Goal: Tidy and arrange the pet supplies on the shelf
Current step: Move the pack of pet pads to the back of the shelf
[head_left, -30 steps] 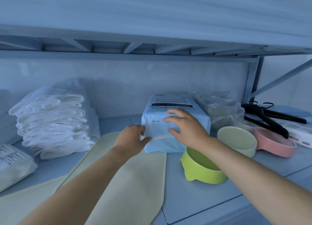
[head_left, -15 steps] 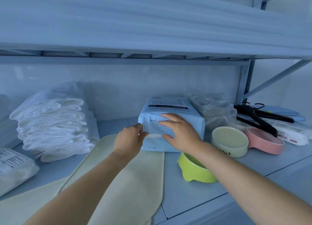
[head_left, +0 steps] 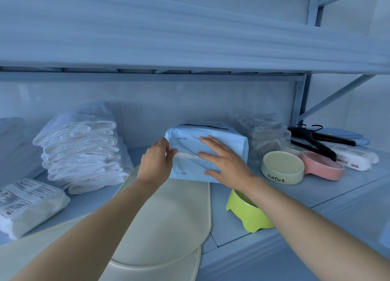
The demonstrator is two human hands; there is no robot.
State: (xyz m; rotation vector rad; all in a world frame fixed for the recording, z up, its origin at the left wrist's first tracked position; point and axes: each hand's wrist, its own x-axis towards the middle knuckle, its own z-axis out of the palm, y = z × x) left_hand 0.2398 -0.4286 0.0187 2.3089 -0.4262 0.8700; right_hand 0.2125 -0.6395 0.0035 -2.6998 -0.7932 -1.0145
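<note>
A light-blue sealed pack (head_left: 230, 141) stands on the shelf board (head_left: 316, 192) near the back wall, its front face towards me. My left hand (head_left: 156, 162) grips its left front corner with thumb and fingers. My right hand (head_left: 225, 162) lies flat on the front face with the fingers spread. The pack's near bottom edge rests at the far end of a cream mat (head_left: 168, 213). A lime-green bowl (head_left: 251, 215) sits under my right forearm, partly hidden by it.
A stack of white folded pads (head_left: 82, 149) and a wrapped white pack (head_left: 27, 204) lie at the left. To the right are a crumpled clear bag (head_left: 266, 133), a cream bowl (head_left: 282, 170), a pink bowl (head_left: 322, 167), black hangers (head_left: 314, 141) and another white pack (head_left: 354, 156).
The pack has tipped more upright and sits slightly farther back. My right hand has flattened against its front; my left hand keeps the corner. My view has dropped lower.
</note>
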